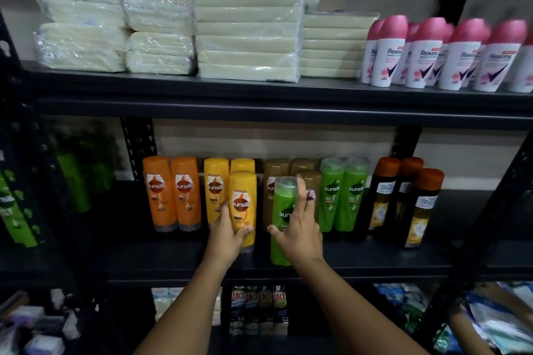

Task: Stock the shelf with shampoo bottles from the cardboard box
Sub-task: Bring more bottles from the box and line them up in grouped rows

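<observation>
Yellow bottle upright at the front of the middle shelf, ahead of the two yellow ones in its row. Left hand clamped on it low down: thumb across the front near the base, fingers curled round the left side. Base looks at or just above the shelf board; cannot tell which.

Green bottle just to its right, also upright, near the shelf's front edge and ahead of the brown bottles. Right hand lies against its front with fingers spread and mostly straight, forefinger reaching up past the cap, thumb splayed left. Not a firm grip, more a steadying or pushing touch.

Step in hand, by my reading: placing both bottles into their colour rows. Next move calls for sliding the yellow one back against its row, and shifting the green one right, toward the two green bottles, without toppling neighbours.

Outward: orange bottles left, dark bottles right. The cardboard box is not in view.
</observation>
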A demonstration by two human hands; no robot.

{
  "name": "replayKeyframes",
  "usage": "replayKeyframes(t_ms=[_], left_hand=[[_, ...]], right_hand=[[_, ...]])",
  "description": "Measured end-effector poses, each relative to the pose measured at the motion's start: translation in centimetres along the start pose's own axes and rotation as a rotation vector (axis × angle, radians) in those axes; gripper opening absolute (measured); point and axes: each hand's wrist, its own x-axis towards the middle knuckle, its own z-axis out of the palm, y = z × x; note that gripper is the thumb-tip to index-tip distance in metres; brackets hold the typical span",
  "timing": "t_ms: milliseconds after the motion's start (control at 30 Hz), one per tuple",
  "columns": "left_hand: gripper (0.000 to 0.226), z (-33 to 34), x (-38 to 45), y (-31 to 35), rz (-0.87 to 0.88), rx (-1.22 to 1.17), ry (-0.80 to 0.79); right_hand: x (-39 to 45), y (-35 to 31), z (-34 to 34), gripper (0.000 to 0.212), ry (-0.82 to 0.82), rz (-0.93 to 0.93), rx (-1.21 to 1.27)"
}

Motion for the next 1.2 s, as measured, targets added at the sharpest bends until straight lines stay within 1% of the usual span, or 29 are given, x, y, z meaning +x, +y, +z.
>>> replayKeyframes(t_ms=[300,767,800,867,933,967,1000,1033,1100,1200], left_hand=[[0.092,0.3,0.4,-0.2,0.010,0.001,0.039],[0.098,0.7,0.2,-1.0,-0.014,-0.020,0.032],[0.098,1.0,-0.6,-1.1,-0.023,0.023,0.069],[0.087,1.9,-3.0,-1.4,-0.003,0.234,0.213],[0.067,3.0,-5.2,-1.8,0.139,0.398,0.290],[0.059,3.6,-5.7,-2.0,0.223,0.439,0.288],[0.052,4.3,-5.9,-2.2,0.299,0.472,0.250],[0.046,4.9,-5.9,-2.1,0.352,0.492,0.175],[0.036,5.8,-5.4,-1.6,0.402,0.526,0.018],[0.034,7.0,-4.6,-1.1,0.453,0.539,-0.169]], right_hand=[[0.0,0.9,-0.8,0.131,0.003,0.007,0.011],[-0.1,0.9,-0.8,0.132,0.011,0.010,0.021],[-0.1,1.0,-0.8,0.132,0.017,0.014,0.008],[-0.1,1.3,-0.9,0.133,0.027,0.020,-0.015],[-0.1,1.8,-1.3,0.134,0.033,0.026,-0.022],[-0.1,2.1,-1.5,0.134,0.037,0.031,-0.024],[-0.1,2.6,-1.8,0.134,0.043,0.034,-0.027],[-0.1,3.1,-2.2,0.135,0.047,0.037,-0.030],[-0.1,3.9,-2.9,0.135,0.051,0.044,-0.023],[0.2,5.2,-3.9,0.135,0.067,0.060,-0.021]])
